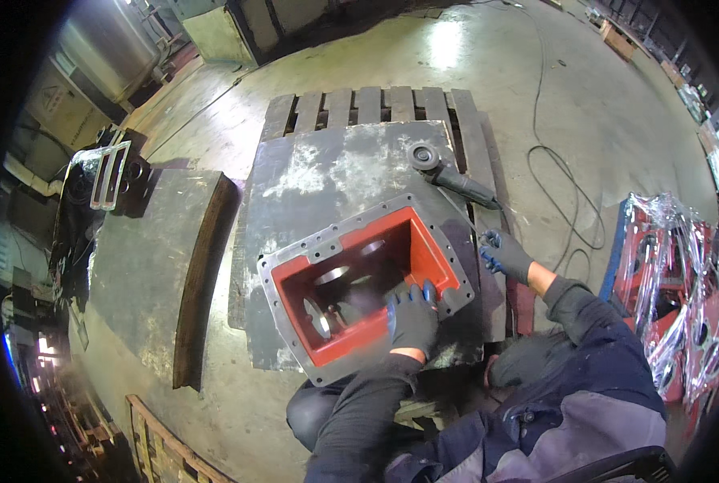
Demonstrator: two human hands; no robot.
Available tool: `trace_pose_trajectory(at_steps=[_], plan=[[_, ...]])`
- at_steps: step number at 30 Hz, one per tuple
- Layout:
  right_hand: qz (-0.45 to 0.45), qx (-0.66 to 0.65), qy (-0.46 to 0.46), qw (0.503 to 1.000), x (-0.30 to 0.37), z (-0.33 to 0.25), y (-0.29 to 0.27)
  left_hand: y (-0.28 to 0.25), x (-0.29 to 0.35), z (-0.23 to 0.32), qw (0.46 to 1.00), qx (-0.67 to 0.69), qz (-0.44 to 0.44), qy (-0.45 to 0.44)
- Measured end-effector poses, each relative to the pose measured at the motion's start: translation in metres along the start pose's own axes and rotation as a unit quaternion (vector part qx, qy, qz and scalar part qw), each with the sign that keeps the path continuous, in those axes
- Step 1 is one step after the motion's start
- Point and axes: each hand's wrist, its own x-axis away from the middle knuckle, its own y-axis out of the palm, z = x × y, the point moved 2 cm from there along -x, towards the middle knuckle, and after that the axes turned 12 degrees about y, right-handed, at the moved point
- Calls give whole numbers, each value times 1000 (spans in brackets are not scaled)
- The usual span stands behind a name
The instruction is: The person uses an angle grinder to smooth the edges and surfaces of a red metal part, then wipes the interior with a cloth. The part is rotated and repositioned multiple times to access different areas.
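A grey metal gearbox-like housing (300, 270) with a red-painted inside stands on a dark, worn plate (295, 209). Bolt holes run around its flange, and round bores show in its walls. My left hand (412, 324), in a dark glove with blue fingertips, lies on the housing's near right side, fingers stretched out over the cavity's edge. To the right of the housing, my gloved right hand (506, 253) is closed around a thin rod-like tool (461, 214), which points up and left toward the grinder; its exact kind is unclear.
An angle grinder (456, 179) lies at the plate's far right, and a black cable (572, 181) loops over the floor. Beneath is a wooden pallet (367, 105). Red parts in clear plastic wrap (665, 282) stand at right; a thick metal plate (146, 266) is at left.
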Motion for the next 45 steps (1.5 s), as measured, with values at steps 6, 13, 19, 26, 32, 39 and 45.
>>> trace_pose_trajectory(at_steps=[6, 13, 19, 26, 32, 39, 45], plan=[[-15, -121, -8, 992, 104, -9, 45, -43, 11, -18, 982, 129, 131, 32], [9, -122, 22, 992, 81, 27, 65, -137, 64, -136, 899, 132, 376, -180], [-48, -188, 94, 977, 66, 22, 83, -95, 107, -216, 657, 526, 414, -347], [-84, -251, 95, 960, 67, 20, 82, -121, 97, -187, 626, 629, 337, -313], [-19, -203, 83, 975, 56, 24, 64, -72, 119, -190, 598, 659, 342, -302], [-23, -143, 74, 987, 87, 31, 25, -99, 123, -151, 667, 606, 323, -289], [39, -130, -100, 986, 130, -15, 30, -117, 107, -150, 749, 390, 449, -292]])
